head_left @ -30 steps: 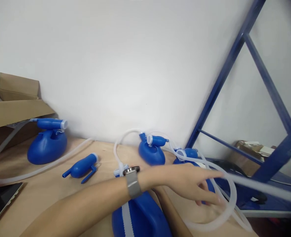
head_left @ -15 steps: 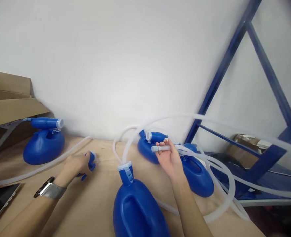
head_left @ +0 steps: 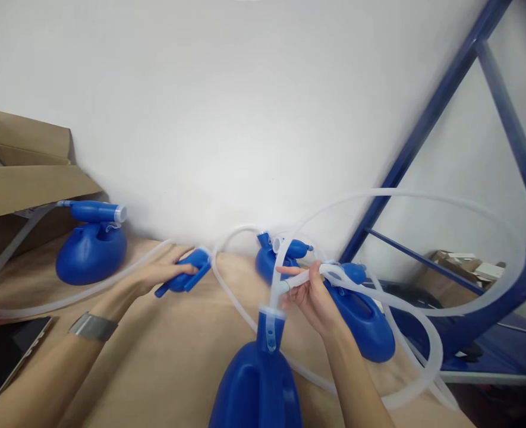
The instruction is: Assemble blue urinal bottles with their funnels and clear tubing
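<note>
My left hand (head_left: 162,274) is closed around a small blue plastic nozzle piece (head_left: 186,277), lifted just above the wooden tabletop (head_left: 156,356). My right hand (head_left: 312,294) pinches the free end of a clear flexible tube (head_left: 298,278). That tube loops high to the right (head_left: 423,195). Right below my hands stands a blue plastic container (head_left: 256,386) with a clear-collared neck (head_left: 270,324). Two more blue containers (head_left: 361,318) (head_left: 275,261) lie behind my right hand.
Another blue container with a nozzle and tube (head_left: 92,249) sits at the left by a cardboard box (head_left: 26,184). A dark tablet (head_left: 4,351) lies at the left edge. A blue metal rack (head_left: 445,95) stands on the right, with coiled tubing (head_left: 418,356) beside it.
My left hand has picked the blue nozzle piece up off the table and carried it rightward. My right hand has kept the tube end and come nearer; the tube loop swung higher.
</note>
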`<action>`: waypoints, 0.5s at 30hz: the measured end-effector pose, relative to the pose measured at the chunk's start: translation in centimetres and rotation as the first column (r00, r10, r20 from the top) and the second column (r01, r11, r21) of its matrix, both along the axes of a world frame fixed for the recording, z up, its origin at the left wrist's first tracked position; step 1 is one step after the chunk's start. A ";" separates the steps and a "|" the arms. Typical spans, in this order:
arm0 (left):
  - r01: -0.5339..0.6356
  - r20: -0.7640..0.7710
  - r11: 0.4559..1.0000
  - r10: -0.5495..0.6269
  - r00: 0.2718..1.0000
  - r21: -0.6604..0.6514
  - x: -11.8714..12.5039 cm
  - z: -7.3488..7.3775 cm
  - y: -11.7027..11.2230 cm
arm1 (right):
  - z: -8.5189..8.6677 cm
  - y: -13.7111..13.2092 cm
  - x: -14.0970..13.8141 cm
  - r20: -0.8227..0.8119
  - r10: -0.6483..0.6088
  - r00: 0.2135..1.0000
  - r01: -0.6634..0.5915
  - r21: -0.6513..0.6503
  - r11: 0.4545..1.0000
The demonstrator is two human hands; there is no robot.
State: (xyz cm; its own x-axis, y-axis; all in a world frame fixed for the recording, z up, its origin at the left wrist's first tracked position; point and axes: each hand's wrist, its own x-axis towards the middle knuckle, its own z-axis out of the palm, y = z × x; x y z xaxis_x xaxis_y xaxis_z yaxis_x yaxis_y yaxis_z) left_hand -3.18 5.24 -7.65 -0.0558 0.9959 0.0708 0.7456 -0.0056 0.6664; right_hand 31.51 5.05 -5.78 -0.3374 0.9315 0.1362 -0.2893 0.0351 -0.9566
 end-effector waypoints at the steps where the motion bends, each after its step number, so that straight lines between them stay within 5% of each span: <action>1: 0.026 0.081 0.999 -0.029 0.996 0.039 0.4 1.0 -0.6 | 0.0 -0.2 0.0 0.010 0.016 1.000 -0.016 0.010 1.000; 3: 0.071 0.296 0.986 -0.112 0.948 0.148 1.5 3.0 -2.1 | 0.1 -0.6 -0.3 -0.010 0.023 1.000 -0.023 0.031 0.999; 6: 0.015 0.638 0.906 -0.310 0.705 0.423 3.3 5.2 -4.7 | 0.6 -1.2 -0.8 -0.043 0.018 0.999 -0.016 0.068 0.998; 11: 0.000 0.628 0.782 -0.500 0.597 0.623 5.1 6.5 -7.6 | 1.6 -2.5 -1.4 -0.005 0.023 1.000 -0.022 0.155 0.988; 15: -0.124 0.678 0.714 -0.575 0.457 0.689 6.3 6.6 -8.2 | 2.5 -4.1 -2.2 -0.073 -0.006 0.997 0.017 0.154 0.988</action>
State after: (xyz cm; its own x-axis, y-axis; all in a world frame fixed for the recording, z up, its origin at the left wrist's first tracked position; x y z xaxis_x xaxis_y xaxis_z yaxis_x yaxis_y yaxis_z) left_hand 3.12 -2.93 -1.04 -0.2114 0.7148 0.6667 -0.2455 -0.6990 0.6716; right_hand 29.31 0.92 -3.26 -0.3113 0.9010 0.3023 -0.3558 0.1845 -0.9162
